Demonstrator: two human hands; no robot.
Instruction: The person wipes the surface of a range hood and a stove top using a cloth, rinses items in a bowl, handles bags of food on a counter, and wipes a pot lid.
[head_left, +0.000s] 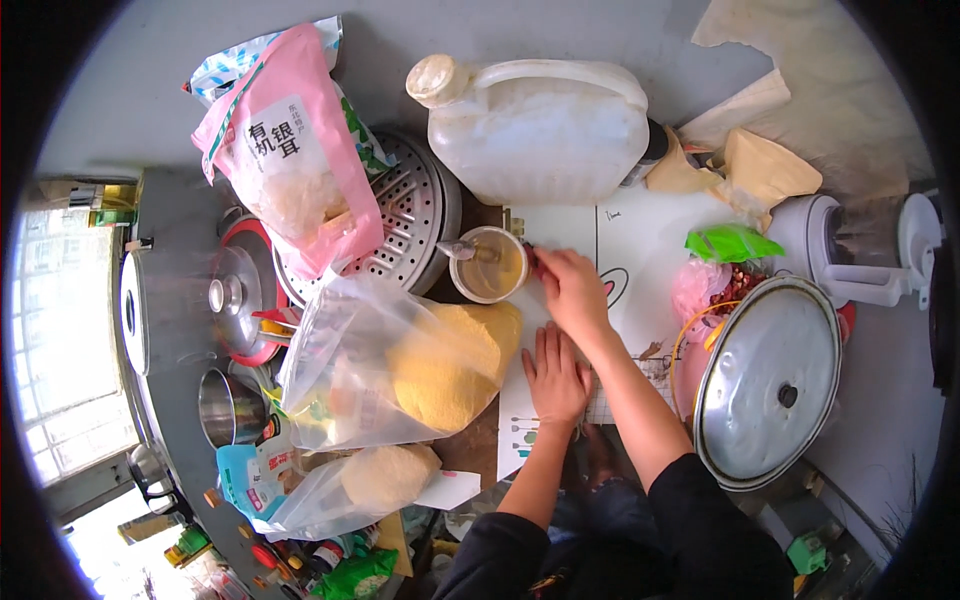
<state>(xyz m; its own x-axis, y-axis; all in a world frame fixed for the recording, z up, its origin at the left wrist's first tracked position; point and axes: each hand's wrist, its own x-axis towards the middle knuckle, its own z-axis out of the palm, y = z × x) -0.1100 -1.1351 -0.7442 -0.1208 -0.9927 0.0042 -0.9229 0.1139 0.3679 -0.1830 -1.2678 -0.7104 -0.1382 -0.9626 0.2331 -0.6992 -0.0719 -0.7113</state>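
My right hand (574, 292) is at the right side of a round translucent plastic tub (491, 283). Its fingertips grip the dark end of a utensil (459, 249) that appears to lie across the tub, its pale tip past the left rim. Something yellowish shows inside the tub; the utensil's exact kind is unclear. My left hand (559, 379) rests palm down on the white printed table mat (551, 225), fingers extended, holding nothing. Left of both hands, a clear plastic bag (345, 360) holds yellow grainy meal or flour (450, 367).
Behind the tub stand a large white plastic jug (536, 131) and a perforated metal steamer tray (409, 217) with a pink pouch (300, 165) on it. A dented metal lid (772, 382) leans at right, near a white appliance (810, 240). A second flour bag (390, 476) sits at left front.
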